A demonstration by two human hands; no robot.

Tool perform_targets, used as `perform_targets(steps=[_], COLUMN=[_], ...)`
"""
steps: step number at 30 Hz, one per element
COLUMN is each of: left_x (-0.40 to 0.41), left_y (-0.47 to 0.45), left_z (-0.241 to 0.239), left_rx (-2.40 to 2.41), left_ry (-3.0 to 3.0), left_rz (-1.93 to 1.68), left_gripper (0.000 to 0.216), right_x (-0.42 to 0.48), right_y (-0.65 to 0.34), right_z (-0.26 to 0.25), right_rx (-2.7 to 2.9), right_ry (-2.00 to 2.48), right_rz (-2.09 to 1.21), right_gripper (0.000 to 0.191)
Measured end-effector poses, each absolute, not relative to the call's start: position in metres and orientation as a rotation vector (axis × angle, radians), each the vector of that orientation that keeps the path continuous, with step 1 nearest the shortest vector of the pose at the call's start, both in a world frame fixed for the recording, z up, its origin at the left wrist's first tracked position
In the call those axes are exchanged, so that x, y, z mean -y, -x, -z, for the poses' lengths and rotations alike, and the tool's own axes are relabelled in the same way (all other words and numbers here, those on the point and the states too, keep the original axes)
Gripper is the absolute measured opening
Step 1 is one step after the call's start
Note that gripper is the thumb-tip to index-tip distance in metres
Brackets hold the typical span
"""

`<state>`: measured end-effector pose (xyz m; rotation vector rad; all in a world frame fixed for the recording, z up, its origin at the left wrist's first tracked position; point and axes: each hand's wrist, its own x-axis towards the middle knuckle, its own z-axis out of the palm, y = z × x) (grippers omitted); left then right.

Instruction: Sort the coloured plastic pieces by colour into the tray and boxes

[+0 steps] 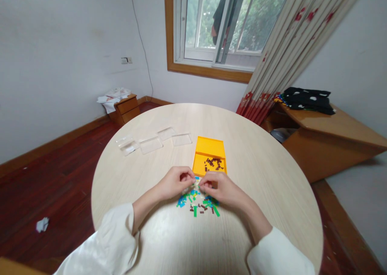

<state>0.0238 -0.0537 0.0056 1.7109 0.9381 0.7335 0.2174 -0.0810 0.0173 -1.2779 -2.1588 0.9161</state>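
A loose pile of small building bricks (195,195) in green, blue, brown, yellow and pale colours lies on the round table. Over its left side, my left hand (178,182) is closed with thumb and fingertips together. My right hand (218,185) is closed the same way over the right side, its fingertips close to those of the left. Whatever sits in either pinch is too small to make out. Just beyond both hands stands an opened yellow box (211,146), with several brown bricks (214,162) in its nearer half.
Several transparent plastic trays (151,144) lie at the far left of the round table (163,242). Behind the table are a small cabinet (128,107) with papers and a tilted wooden desk (335,136) with dark cloth. Crumpled paper (42,224) lies on the floor.
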Motion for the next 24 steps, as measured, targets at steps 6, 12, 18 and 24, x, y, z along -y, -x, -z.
perform_targets(steps=[6, 12, 18, 24], left_x=[0.051, 0.052, 0.057, 0.060], left_y=[-0.019, -0.015, -0.012, -0.015], left_z=[-0.007, -0.008, -0.001, 0.006], left_rx=[-1.058, -0.984, -0.649, -0.565], left_ry=[-1.835, -1.872, -2.094, -2.356], left_rz=[-0.724, -0.517, -0.183, -0.123], left_gripper=[0.014, 0.009, 0.022, 0.021], right_x=[0.093, 0.094, 0.088, 0.085], right_y=[-0.202, -0.204, -0.210, -0.217], right_z=[-0.015, -0.015, -0.020, -0.022], right_rx=[2.446, 2.529, 2.410, 2.531], right_ry=[1.134, 1.143, 1.359, 1.318], right_rz=[-1.149, -1.235, -1.093, -1.040], right_gripper=[0.015, 0.010, 0.015, 0.014])
